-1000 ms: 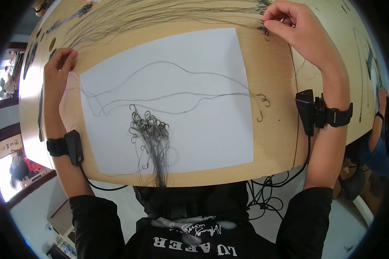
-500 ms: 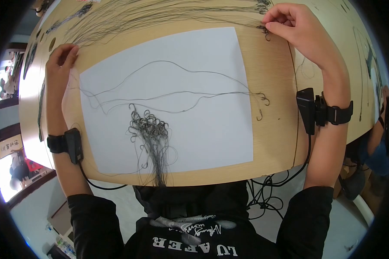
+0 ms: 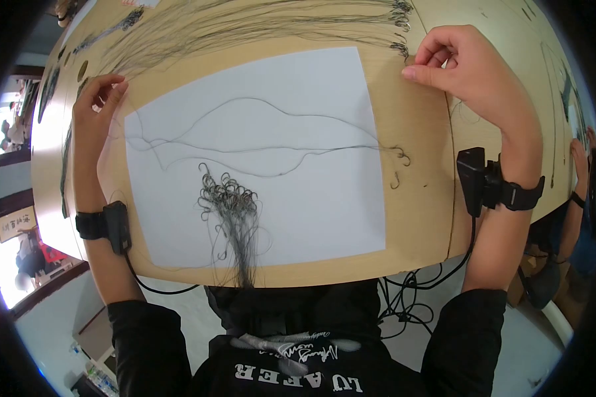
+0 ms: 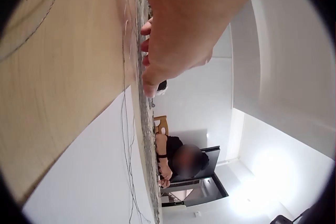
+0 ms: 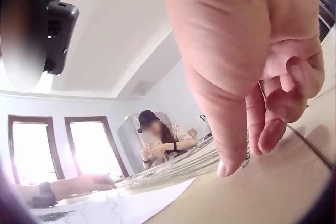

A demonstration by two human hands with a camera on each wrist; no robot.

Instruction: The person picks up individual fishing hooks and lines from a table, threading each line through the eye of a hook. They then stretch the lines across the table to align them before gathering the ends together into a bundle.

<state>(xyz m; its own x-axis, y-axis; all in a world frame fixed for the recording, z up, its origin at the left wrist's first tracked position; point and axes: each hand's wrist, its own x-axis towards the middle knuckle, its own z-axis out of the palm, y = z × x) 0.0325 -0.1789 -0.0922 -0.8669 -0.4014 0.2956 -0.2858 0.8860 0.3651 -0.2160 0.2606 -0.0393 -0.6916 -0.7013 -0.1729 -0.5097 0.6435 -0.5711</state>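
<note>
Dark fish hooks on thin lines lie in rows across the far side of the table, their hook ends (image 3: 400, 49) close to my right hand (image 3: 453, 63). The thumb and bent fingers of that hand stand apart with nothing visible between them. At the other end of the lines hovers my left hand (image 3: 99, 109), fingers loosely bent and nothing visible in them. Between the hands, a white paper sheet (image 3: 324, 212) carries a bunch of fish hooks (image 3: 228, 192), lines trailing toward the near edge. Long loose lines (image 3: 258, 148) cross the sheet to a few hooks (image 3: 401, 157) beyond its right edge.
A dark bundle (image 3: 131, 18) lies at the far left of the table. A seam (image 3: 451, 198) runs down the right side. Black cables (image 3: 404, 301) hang below the near edge. Other people (image 4: 184, 158) sit around the table.
My right hand has drawn back from the hook ends toward me, leaving them lying on the table. My left hand has moved slightly right, and the loose lines on the left of the sheet have shifted.
</note>
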